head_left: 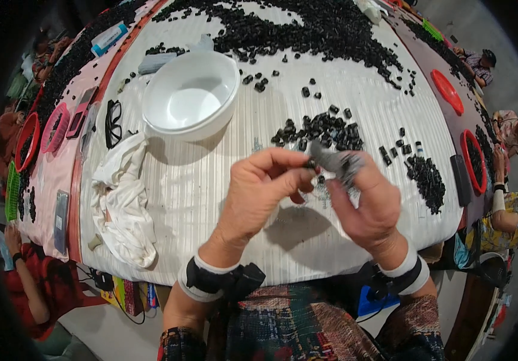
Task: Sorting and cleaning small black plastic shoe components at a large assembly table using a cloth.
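Observation:
My left hand [259, 191] pinches a small black part [310, 165] between thumb and forefinger, above the white striped tablecloth. Close beside it, my right hand [370, 201] is closed, with a blurred grey cloth-like piece [334, 162] at its fingertips. Whether that piece is wrapped round the fingers or gripped by them, I cannot tell. Just beyond both hands lies a loose heap of small black cylindrical parts [325, 129], some with shiny ends. A denser pile of black pieces [425, 180] sits to the right, with several single ones [386, 156] near it.
A white bowl [190, 123] stands far left of my hands, before a large spread of black parts [283, 36]. Black glasses [113, 123] and a crumpled white cloth [125, 204] lie at left. Other people sit at side tables with red baskets [474, 162] and a phone [61, 222].

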Demonstrator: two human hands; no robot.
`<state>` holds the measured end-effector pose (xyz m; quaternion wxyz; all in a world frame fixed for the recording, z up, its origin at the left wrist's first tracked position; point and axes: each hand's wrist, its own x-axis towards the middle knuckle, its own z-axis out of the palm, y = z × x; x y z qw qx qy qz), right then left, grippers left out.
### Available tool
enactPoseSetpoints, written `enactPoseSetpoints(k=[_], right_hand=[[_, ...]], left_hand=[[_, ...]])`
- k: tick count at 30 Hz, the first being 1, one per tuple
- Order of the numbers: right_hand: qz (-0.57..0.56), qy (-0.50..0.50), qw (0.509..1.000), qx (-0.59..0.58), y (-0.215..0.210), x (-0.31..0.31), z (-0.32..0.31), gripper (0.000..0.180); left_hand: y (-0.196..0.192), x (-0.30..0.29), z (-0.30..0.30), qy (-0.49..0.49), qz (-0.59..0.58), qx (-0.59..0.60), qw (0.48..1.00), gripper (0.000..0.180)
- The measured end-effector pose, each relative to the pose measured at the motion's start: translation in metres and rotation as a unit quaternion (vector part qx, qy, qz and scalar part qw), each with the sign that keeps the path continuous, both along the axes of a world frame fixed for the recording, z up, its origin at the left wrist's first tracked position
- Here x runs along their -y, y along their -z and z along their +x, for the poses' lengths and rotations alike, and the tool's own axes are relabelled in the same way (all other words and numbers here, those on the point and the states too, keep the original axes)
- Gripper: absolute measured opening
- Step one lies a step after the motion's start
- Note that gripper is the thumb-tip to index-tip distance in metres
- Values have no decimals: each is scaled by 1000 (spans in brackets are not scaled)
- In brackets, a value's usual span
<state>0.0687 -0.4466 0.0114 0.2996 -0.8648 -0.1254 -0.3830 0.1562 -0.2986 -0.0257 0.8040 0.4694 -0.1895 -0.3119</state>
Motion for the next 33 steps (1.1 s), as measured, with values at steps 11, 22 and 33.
enactPoseSetpoints(k=[11,22,33], right_hand=[[-58,-27,990,-124,13,2,-2,28],[-81,61,980,-173,28,23,22,26],[-145,127,962,-193,48,16,32,20]], left_hand=[[-16,-20,24,-113,-82,-37,990,17],[-17,-19,23,-110,-74,-55,990,16],[-11,-15,22,-98,-60,-58,992,15]])
